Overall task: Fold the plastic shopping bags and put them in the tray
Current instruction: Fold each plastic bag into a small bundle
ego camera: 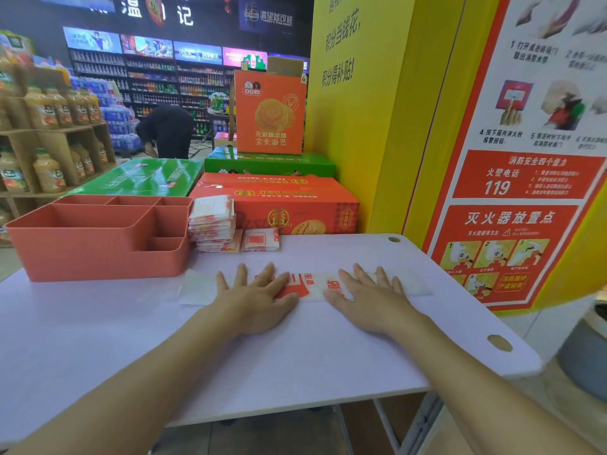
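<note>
both hands, left hand (259, 298) and right hand (371, 298), lie flat with fingers spread on the long white-and-red plastic shopping bag (310, 287), likely smoothing it against the pale bench (295, 356) for folding; beyond the left hand sits the terracotta compartment tray (98, 254).

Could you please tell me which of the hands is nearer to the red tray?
Left. The left hand lies flat on the bag, just beyond the tray's front right corner; the right hand presses the same bag farther right.

Shop interior — yellow wall (361, 126) right, drink shelves (147, 83) behind pale table (295, 356).
</note>
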`<state>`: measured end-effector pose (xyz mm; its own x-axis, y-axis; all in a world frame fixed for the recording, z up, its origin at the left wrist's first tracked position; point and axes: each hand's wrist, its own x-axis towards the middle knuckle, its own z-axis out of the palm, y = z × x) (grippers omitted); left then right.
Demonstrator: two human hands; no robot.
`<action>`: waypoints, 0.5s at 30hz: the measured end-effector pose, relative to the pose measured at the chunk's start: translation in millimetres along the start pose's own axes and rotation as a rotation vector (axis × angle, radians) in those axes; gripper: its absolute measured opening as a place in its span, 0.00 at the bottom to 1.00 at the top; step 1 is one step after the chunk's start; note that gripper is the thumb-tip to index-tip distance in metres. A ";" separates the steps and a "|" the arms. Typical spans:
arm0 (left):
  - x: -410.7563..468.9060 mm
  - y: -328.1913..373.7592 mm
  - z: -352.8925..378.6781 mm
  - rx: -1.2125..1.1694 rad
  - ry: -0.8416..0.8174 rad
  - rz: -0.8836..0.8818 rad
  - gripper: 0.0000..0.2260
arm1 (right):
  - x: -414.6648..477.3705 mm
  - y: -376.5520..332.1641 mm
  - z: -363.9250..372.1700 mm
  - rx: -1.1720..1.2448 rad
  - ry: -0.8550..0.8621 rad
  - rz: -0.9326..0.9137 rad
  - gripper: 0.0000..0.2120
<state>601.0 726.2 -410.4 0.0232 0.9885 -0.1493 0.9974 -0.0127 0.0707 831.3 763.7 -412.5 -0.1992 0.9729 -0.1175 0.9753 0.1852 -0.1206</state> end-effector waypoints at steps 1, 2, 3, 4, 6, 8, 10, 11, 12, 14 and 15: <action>0.5 0.3 0.6 0.000 0.002 -0.001 0.30 | 0.0 0.2 0.9 0.002 0.003 -0.001 0.39; 0.7 0.0 1.3 -0.004 0.005 -0.002 0.30 | -0.7 0.0 1.4 0.001 0.010 -0.005 0.39; 0.5 -0.7 2.6 -0.009 0.013 -0.002 0.30 | -1.4 -0.3 2.3 0.002 0.022 -0.010 0.38; -0.2 -1.3 3.4 -0.014 0.031 0.004 0.30 | -2.3 -0.2 2.7 0.009 0.041 -0.015 0.38; -2.6 -1.6 4.1 -0.030 0.083 0.029 0.30 | -5.9 2.1 2.4 0.044 0.091 -0.028 0.37; -5.8 -2.3 2.6 -0.046 0.144 0.059 0.29 | -9.1 3.5 2.5 0.086 0.157 -0.063 0.36; -7.4 -6.2 0.0 -0.049 0.228 0.093 0.30 | -10.8 4.1 2.2 0.105 0.193 -0.100 0.32; -6.9 -9.2 -1.2 -0.075 0.272 0.100 0.29 | -9.2 4.9 2.0 0.102 0.194 -0.099 0.30; -6.6 -12.9 -2.6 -0.120 0.299 0.100 0.29 | -7.1 6.8 1.1 0.084 0.192 -0.076 0.28; -5.6 -21.4 -4.3 -0.201 0.302 0.118 0.32 | -0.7 12.4 -2.3 0.015 0.230 0.011 0.25; -5.8 -25.0 -4.5 -0.213 0.292 0.138 0.34 | 1.5 15.1 -3.7 -0.005 0.274 0.043 0.24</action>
<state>575.7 721.4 -406.9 0.1055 0.9813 0.1610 0.9491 -0.1477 0.2781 846.1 768.5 -410.9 -0.1245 0.9810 0.1491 0.9829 0.1425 -0.1166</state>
